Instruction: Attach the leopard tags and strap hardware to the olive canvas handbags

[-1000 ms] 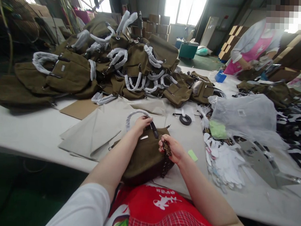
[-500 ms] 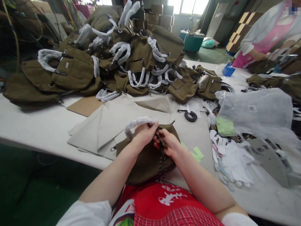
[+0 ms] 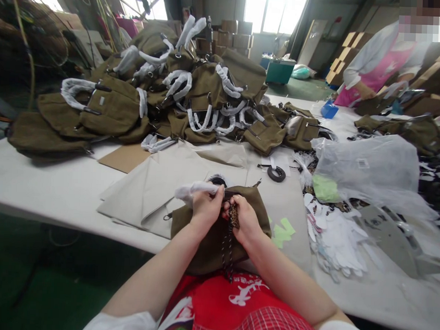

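An olive-green handbag [image 3: 202, 253] lies before me at the table's near edge, against my red apron. My left hand [image 3: 207, 203] is closed around the bag's handle [image 3: 192, 190], which is wrapped in white film. Close beside it, my right hand [image 3: 244, 216] pinches a leopard-print tag [image 3: 233, 216] at the base of the handle. A dark cord with light flecks [image 3: 227, 252] hangs from there down the bag's front. My fingers partly hide where cord and handle meet.
A heap of olive bags [image 3: 204, 87] fills the table's far side. Pale sheets [image 3: 139, 191] lie left of my bag. To the right are green paper pieces [image 3: 284, 232], a clear plastic bag [image 3: 371, 165] and white gloves [image 3: 343, 241]. Another person [image 3: 382, 65] works at the far right.
The handle has tipped lower and toward me under my left hand. My right hand has turned, so the leopard-print tag shows more plainly. The view has shifted slightly.
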A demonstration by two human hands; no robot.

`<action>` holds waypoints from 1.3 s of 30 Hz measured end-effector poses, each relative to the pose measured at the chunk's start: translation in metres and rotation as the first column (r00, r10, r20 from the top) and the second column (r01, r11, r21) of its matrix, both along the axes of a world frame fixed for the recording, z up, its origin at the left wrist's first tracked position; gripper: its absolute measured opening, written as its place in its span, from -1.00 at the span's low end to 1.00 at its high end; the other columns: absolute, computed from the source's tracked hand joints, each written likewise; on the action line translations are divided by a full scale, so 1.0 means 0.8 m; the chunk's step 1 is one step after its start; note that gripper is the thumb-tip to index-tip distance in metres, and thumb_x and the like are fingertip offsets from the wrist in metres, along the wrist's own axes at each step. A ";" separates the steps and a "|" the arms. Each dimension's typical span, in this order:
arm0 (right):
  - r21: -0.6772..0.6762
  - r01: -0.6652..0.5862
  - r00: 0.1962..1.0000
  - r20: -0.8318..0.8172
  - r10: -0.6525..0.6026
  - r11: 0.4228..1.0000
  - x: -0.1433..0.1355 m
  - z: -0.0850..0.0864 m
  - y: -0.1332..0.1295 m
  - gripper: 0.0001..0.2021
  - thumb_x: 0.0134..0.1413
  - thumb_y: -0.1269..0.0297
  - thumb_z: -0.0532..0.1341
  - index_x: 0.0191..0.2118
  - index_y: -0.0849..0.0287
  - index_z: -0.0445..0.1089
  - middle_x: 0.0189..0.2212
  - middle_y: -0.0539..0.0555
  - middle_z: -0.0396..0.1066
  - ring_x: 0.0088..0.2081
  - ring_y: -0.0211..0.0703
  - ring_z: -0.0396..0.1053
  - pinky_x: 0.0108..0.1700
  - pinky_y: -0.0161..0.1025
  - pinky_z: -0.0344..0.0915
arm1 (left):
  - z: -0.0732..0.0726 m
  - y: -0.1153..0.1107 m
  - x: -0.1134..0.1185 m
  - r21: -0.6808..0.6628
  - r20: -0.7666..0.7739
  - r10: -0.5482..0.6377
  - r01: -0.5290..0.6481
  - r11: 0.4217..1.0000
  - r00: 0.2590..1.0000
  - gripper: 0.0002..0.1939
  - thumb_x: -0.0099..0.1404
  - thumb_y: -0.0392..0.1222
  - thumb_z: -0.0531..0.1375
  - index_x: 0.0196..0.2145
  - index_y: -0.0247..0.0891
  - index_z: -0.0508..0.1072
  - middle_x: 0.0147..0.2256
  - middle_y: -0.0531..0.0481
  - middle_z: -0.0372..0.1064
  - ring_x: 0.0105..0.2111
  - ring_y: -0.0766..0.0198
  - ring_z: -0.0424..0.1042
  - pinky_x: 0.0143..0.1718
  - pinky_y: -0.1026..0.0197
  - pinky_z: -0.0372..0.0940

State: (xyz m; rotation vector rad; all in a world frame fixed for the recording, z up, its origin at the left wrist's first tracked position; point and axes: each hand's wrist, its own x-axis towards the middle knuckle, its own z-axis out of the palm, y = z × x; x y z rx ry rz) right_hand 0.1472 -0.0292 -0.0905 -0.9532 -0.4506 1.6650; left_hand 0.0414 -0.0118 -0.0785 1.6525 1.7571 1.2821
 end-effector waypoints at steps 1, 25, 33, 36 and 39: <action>0.033 0.019 0.999 0.033 -0.020 0.999 0.001 0.000 -0.002 -0.83 -0.03 0.20 0.16 -0.52 0.14 0.24 -0.64 -0.09 0.30 -0.61 -0.30 0.19 -0.54 -0.35 0.17 | 0.003 -0.004 0.001 0.036 -0.037 -0.014 0.016 0.999 0.999 -0.72 0.28 -0.04 0.13 -0.51 -0.23 0.40 -0.53 -0.02 0.42 -0.45 0.19 0.43 -0.33 0.21 0.30; 0.138 0.020 0.989 -0.147 0.001 0.990 0.020 0.002 -0.022 -0.73 -0.06 0.23 0.36 -0.53 0.16 0.25 -0.57 -0.12 0.25 -0.50 -0.34 0.17 -0.41 -0.39 0.20 | 0.011 -0.039 0.010 0.293 -0.140 -0.238 0.269 0.917 0.961 -0.70 0.26 -0.28 0.17 -0.61 -0.24 0.25 -0.41 0.00 0.49 -0.44 0.32 0.40 -0.37 0.25 0.25; 0.116 -0.202 0.965 -0.145 0.217 0.973 0.036 0.011 -0.019 -0.73 0.07 0.10 0.27 -0.48 0.16 0.31 -0.51 -0.07 0.30 -0.55 -0.37 0.16 -0.39 -0.35 0.28 | 0.003 -0.040 0.004 0.076 0.252 -0.181 0.167 0.983 0.950 -0.60 0.24 -0.13 0.20 -0.64 -0.21 0.13 -0.46 0.03 0.44 -0.52 0.35 0.35 -0.49 0.28 0.24; 0.246 -0.261 0.917 0.365 0.161 0.933 0.055 0.011 -0.019 -0.79 0.12 0.09 0.22 -0.29 0.13 0.41 -0.42 -0.02 0.41 -0.42 -0.26 0.32 -0.30 -0.29 0.32 | 0.001 -0.033 -0.002 0.031 0.246 -0.156 0.153 0.988 0.957 -0.62 0.21 -0.11 0.23 -0.64 -0.22 0.17 -0.48 0.05 0.43 -0.52 0.35 0.34 -0.47 0.28 0.23; 0.371 -0.270 0.638 0.760 -0.124 0.888 0.084 0.022 -0.013 -0.75 0.12 0.16 0.22 -0.11 0.13 0.41 -0.31 0.06 0.47 -0.28 -0.14 0.40 -0.15 -0.17 0.34 | 0.001 -0.026 -0.007 -0.017 0.177 -0.143 0.148 0.989 0.974 -0.65 0.18 -0.09 0.23 -0.64 -0.21 0.20 -0.51 0.07 0.39 -0.49 0.32 0.35 -0.41 0.27 0.24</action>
